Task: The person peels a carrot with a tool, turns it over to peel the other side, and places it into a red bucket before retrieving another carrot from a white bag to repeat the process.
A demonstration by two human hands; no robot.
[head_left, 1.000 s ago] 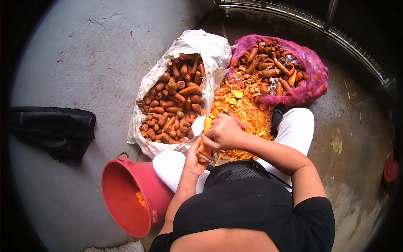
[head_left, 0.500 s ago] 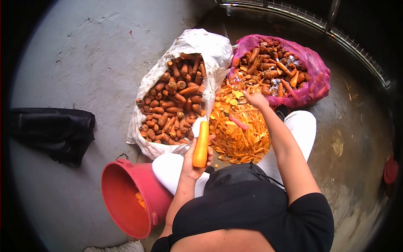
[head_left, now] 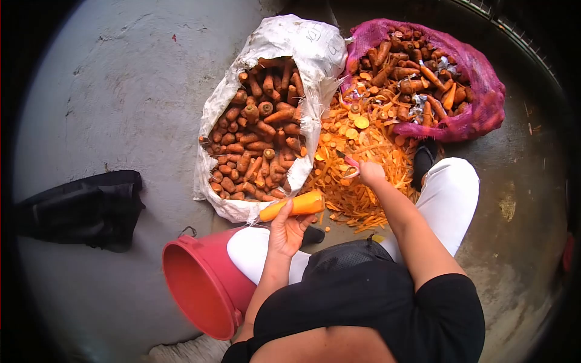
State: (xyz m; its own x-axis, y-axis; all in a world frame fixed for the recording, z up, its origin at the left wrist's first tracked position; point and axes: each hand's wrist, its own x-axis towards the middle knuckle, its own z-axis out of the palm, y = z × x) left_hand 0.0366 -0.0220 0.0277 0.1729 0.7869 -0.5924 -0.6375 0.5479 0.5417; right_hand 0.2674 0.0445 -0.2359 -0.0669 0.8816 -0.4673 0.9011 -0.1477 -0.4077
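Note:
A peeled carrot point(head_left: 293, 206) lies almost level in my left hand point(head_left: 287, 235), thumb on the near side and fingers beneath it. My right hand point(head_left: 371, 173) is closed around the reddish handle of a small knife point(head_left: 349, 160), its dark blade pointing up and left. Below that hand spreads a heap of orange carrot peelings point(head_left: 357, 199) mixed with round cut ends. To the left, a white woven sack point(head_left: 296, 35) gapes open, full of unpeeled carrots point(head_left: 257, 145).
A pink mesh sack point(head_left: 487, 91) of carrots and crumpled bits stands at the back right. At my left knee, a red bucket point(head_left: 239, 257) leans with its mouth toward me. Black cloth point(head_left: 85, 209) lies on the grey floor at left.
My right hand has picked up the knife from the peelings and drawn back closer. My left hand has turned the carrot from upright to nearly level.

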